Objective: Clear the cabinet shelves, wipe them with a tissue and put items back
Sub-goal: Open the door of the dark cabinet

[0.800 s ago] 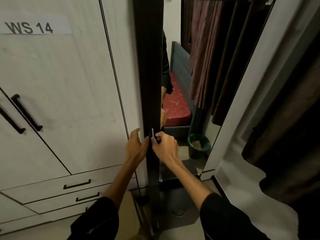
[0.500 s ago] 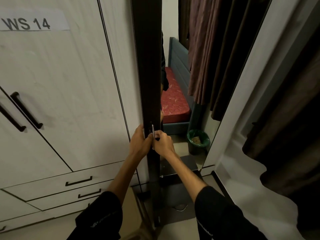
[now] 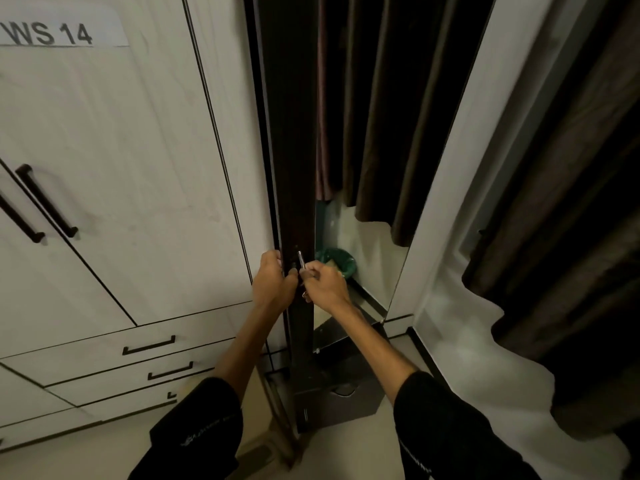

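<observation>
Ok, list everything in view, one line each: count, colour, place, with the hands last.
Paper label "WS 14": one, white, top left on the wardrobe.
Wardrobe: one, white, left.
Bar handles: two, black, on the left doors.
Drawer handles: at least two, black, lower left.
Mirror door: one, dark edge, centre.
Key: one, silver, at the door edge.
Bin: one, green, reflected in the mirror.
Curtain: one, dark brown, right.
Left hand: grips the door edge.
Right hand: pinches the key.
</observation>
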